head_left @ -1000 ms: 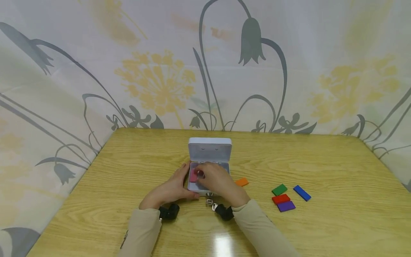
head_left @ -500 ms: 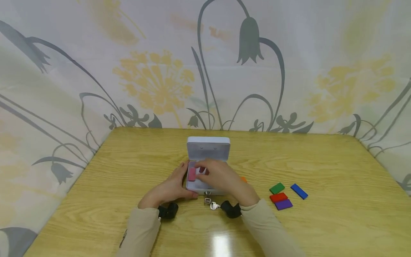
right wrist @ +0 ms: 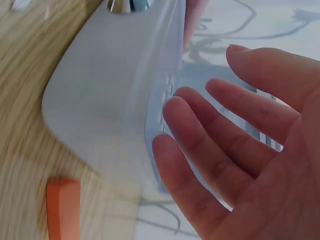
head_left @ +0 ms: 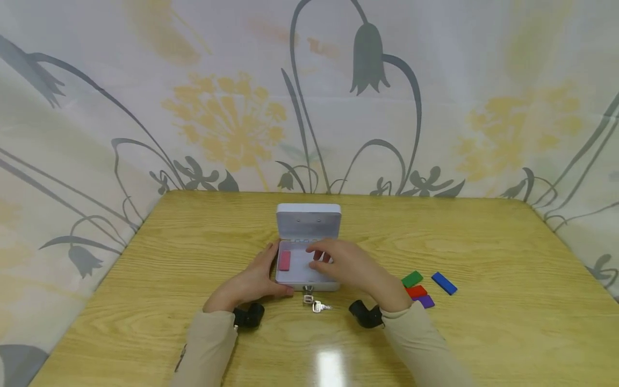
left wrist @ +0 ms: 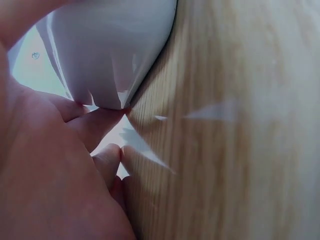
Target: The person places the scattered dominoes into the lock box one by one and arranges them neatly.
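Note:
A small white metal cash box point(head_left: 302, 277) stands on the table with its lid point(head_left: 308, 223) raised. One pink block point(head_left: 285, 260) lies at the left inside it. My left hand point(head_left: 253, 277) grips the box at its left side, thumb along the front edge and fingers on the left wall. In the left wrist view its fingertips touch the box wall. My right hand point(head_left: 340, 260) hovers over the right part of the box, holding nothing, its fingers loosely bent and apart. A key point(head_left: 319, 307) hangs at the front lock point(head_left: 308, 290).
Green point(head_left: 412, 278), red point(head_left: 417, 291), purple point(head_left: 425, 301) and blue point(head_left: 444, 283) blocks lie on the table to the right. An orange block point(right wrist: 64, 210) lies beside the box, hidden in the head view. A patterned cloth point(head_left: 232, 107) hangs behind the table.
My right hand has moved right, away from the pink block, which now lies uncovered in the box. The left hand stays on the box. The whole view has shifted slightly.

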The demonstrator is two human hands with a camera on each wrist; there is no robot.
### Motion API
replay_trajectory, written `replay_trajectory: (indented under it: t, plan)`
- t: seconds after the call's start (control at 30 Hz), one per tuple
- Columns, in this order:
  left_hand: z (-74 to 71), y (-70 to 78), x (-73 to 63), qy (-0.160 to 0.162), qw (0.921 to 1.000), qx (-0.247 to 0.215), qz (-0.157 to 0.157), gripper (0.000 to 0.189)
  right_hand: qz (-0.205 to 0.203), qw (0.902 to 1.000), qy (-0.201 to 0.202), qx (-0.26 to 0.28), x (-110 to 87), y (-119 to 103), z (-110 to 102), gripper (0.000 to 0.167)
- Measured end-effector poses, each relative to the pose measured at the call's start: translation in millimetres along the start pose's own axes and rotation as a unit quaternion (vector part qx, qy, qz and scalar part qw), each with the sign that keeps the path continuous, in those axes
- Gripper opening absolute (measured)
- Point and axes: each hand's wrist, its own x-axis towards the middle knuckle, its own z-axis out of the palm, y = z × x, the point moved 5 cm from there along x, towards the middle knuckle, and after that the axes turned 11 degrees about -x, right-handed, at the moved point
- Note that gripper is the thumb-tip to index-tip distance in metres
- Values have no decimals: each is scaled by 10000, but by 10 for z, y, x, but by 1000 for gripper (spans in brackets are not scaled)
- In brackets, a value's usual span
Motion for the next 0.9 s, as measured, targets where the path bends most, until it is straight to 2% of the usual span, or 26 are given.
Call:
replay_trajectory:
  t: [0.13, 0.37, 0.77, 0.9]
  plan:
    - [1, 4, 4, 12, 10000, 47, 70, 113, 112, 9999, -12, 101, -74, 94, -49, 29]
    - [9, -24, 7, -14, 9998, 133, -157, 115, 353, 9991, 46, 225, -210, 246, -171, 32]
    - [13, -31, 11, -32, 9999, 105, -89, 115, 233, 9995, 126, 186, -342, 407, -286, 32]
    - [13, -20, 11, -29, 9999, 100, -75, 114, 352, 9992, 62, 161, -356, 465, -290, 33]
